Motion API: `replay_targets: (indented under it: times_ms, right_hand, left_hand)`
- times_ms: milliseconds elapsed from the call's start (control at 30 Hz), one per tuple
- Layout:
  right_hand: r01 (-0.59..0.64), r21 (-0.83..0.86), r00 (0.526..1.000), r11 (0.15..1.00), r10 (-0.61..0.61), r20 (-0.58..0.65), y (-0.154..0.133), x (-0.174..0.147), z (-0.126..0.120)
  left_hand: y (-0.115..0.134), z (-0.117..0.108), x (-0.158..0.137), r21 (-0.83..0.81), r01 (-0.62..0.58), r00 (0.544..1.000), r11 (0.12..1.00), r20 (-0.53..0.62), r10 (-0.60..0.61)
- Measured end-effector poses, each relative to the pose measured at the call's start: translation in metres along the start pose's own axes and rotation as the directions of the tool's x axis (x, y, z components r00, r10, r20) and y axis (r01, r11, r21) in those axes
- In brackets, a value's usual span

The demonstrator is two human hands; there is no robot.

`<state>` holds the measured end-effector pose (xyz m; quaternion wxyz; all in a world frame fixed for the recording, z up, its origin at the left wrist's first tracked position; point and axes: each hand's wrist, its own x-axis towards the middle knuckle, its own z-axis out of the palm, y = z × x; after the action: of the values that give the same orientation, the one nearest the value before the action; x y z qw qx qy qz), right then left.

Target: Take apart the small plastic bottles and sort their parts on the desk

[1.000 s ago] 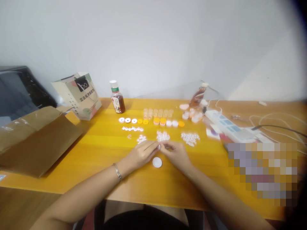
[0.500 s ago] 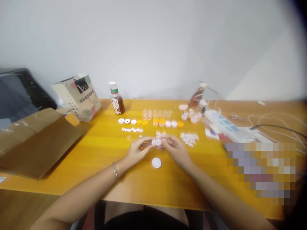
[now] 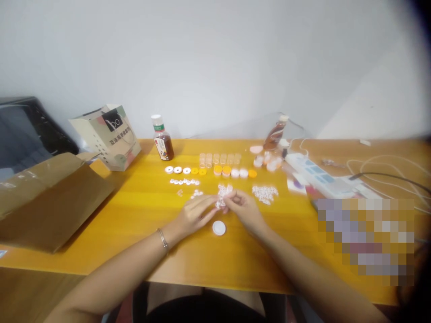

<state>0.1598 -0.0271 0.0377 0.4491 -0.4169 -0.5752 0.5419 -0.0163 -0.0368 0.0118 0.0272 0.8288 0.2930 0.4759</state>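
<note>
My left hand point(image 3: 197, 212) reaches in from the left with its fingers stretched out and apart. Its fingertips meet the edge of a pile of small white plastic pieces point(image 3: 222, 190). My right hand point(image 3: 245, 209) is closed in a pinch at the same spot, on a small white plastic piece whose shape is partly hidden by the fingers. Just below the hands a round white lid point(image 3: 219, 228) lies flat on the table. More small white pieces point(image 3: 197, 194) lie beyond my left hand, and a wider spread of white pieces point(image 3: 265, 194) lies beyond my right hand.
Behind stand clear little cups point(image 3: 220, 159), white and yellow rings point(image 3: 186, 171) and yellow and white lids point(image 3: 226, 171). A cardboard box point(image 3: 50, 197), paper bag point(image 3: 112, 134) and drink bottle point(image 3: 163, 141) are left. A tilted bottle point(image 3: 275, 134) and power strip point(image 3: 313, 170) are right.
The fingers of my left hand have straightened, and both hands sit slightly lower and closer to the pile. The white pieces held between my fingertips before are no longer distinct against it.
</note>
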Motion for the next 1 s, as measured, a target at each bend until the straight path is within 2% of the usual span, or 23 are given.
replay_targets:
  times_ms: [133, 233, 333, 400, 467, 633, 833, 1000]
  right_hand:
    - [0.101, -0.158, 0.994, 0.982, -0.108, -0.036, 0.001, -0.002, -0.001]
    - [0.22, -0.378, 0.953, 0.899, -0.281, -0.114, 0.0, -0.001, -0.008]
    - [0.233, -0.49, 0.911, 0.84, -0.364, -0.191, -0.001, 0.006, -0.021]
    - [0.2, -0.481, 0.916, 0.854, -0.337, -0.217, 0.001, 0.013, -0.028]
    - [0.157, -0.456, 0.94, 0.876, -0.274, -0.203, 0.004, 0.019, -0.031]
    - [0.077, -0.505, 0.977, 0.86, -0.165, -0.131, 0.014, 0.027, -0.033]
    - [0.052, -0.552, 0.989, 0.832, -0.118, -0.084, 0.018, 0.03, -0.037]
    - [0.026, -0.574, 0.991, 0.818, -0.095, -0.091, 0.018, 0.031, -0.038]
  left_hand:
    - [0.002, 0.0, 0.002, 0.091, -0.059, 0.998, 0.994, -0.009, 0.061]
    - [0.002, -0.002, 0.003, 0.115, -0.06, 0.997, 0.992, -0.05, 0.066]
    - [0.0, -0.007, 0.002, 0.086, -0.02, 0.997, 0.996, -0.076, 0.026]
    - [-0.002, -0.008, 0.001, 0.034, 0.041, 0.998, 0.999, -0.048, -0.04]
    - [-0.003, -0.007, 0.0, -0.032, 0.128, 0.992, 0.991, -0.004, -0.129]
    - [-0.005, -0.002, -0.006, -0.151, 0.325, 0.945, 0.933, 0.066, -0.319]
    - [-0.005, -0.003, -0.004, -0.153, 0.352, 0.936, 0.924, 0.07, -0.345]
    - [-0.004, -0.001, -0.002, -0.154, 0.35, 0.937, 0.924, 0.055, -0.346]
